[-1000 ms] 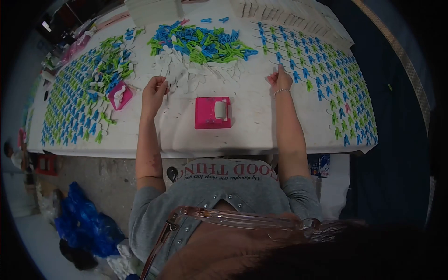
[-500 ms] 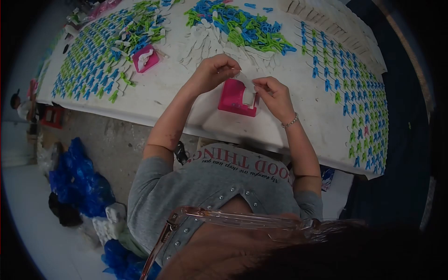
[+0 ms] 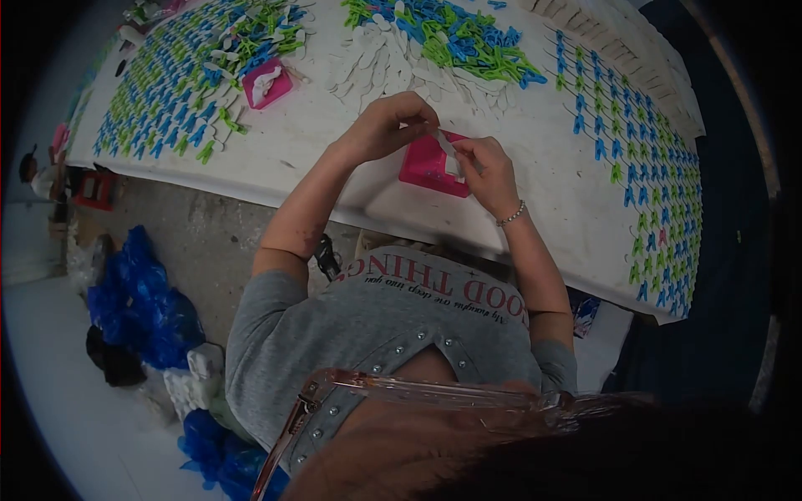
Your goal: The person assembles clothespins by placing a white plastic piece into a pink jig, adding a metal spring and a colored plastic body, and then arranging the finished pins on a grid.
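A thin pale strip spans the gap between my two hands. My left hand pinches its upper end between thumb and fingers, and my right hand pinches the lower end. Its exact kind is too small to make out. Just beneath them on the table stands a pink box-like holder with a white piece inside, partly covered by my right hand. Beyond my left hand lies a heap of flat white pieces, next to a pile of blue and green clips.
Rows of clips cover the table's left side, and more rows hang along the right. A second pink holder stands left of centre. Stacked white pieces line the back right. Blue plastic bags lie on the floor.
The view has shifted slightly. Both hands have come a little nearer each other above the pink holder, and the strip between them shows more plainly.
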Demonstrator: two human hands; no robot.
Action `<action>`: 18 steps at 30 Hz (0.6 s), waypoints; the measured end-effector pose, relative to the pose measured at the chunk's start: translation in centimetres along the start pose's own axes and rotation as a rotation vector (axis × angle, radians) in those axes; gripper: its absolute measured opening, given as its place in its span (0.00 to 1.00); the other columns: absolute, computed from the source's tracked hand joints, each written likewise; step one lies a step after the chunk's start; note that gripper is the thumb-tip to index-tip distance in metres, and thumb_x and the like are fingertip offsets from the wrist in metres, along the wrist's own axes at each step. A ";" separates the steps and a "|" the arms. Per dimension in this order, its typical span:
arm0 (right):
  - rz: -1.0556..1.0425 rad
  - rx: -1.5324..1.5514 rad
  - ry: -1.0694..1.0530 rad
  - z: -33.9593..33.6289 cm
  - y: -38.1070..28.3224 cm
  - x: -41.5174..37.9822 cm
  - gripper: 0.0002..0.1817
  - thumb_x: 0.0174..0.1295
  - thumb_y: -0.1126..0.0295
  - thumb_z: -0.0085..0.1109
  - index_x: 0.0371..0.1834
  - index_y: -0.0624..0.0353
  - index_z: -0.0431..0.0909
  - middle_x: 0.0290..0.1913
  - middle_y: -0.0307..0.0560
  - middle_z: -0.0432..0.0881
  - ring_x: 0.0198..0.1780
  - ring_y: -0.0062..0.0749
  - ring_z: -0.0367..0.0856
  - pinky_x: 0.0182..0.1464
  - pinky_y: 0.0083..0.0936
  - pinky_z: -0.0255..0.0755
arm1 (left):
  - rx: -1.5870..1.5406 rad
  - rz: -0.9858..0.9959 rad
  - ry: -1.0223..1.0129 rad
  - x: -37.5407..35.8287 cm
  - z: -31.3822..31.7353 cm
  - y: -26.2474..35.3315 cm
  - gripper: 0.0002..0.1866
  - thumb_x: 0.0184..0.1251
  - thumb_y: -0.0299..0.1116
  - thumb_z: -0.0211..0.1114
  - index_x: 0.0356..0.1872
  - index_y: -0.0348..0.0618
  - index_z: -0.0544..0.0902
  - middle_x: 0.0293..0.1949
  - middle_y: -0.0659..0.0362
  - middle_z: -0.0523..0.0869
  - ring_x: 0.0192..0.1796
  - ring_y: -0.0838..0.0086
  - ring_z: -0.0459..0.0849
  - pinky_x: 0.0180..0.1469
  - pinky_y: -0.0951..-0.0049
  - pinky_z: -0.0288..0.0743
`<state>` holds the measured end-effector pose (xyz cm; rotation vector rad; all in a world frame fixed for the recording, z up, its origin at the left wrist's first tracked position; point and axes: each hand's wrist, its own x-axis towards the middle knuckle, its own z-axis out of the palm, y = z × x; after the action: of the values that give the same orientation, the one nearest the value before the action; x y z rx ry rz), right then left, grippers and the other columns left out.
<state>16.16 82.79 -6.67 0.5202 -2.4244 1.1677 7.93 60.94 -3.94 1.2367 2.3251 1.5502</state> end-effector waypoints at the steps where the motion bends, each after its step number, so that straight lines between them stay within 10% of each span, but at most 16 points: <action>1: -0.003 -0.016 0.006 0.1 0.0 -0.1 0.09 0.53 0.79 0.60 0.38 0.60 0.81 0.33 0.45 0.82 0.37 0.41 0.78 0.40 0.32 0.72 | -0.002 -0.001 0.000 -0.1 0.0 0.0 0.07 0.63 0.18 0.62 0.38 0.40 0.80 0.37 0.61 0.82 0.41 0.78 0.82 0.45 0.77 0.77; 18: -0.096 -0.216 -0.007 -2.7 1.2 -1.5 0.12 0.50 0.80 0.60 0.39 0.61 0.79 0.36 0.47 0.79 0.40 0.42 0.77 0.44 0.31 0.72 | 0.161 0.050 -0.081 -0.1 3.1 -1.9 0.05 0.56 0.25 0.66 0.34 0.42 0.81 0.33 0.57 0.82 0.38 0.64 0.81 0.40 0.68 0.74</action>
<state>17.32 85.88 -6.64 0.5662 -2.4633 0.8530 8.37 62.79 -7.02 1.3748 2.4256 1.3217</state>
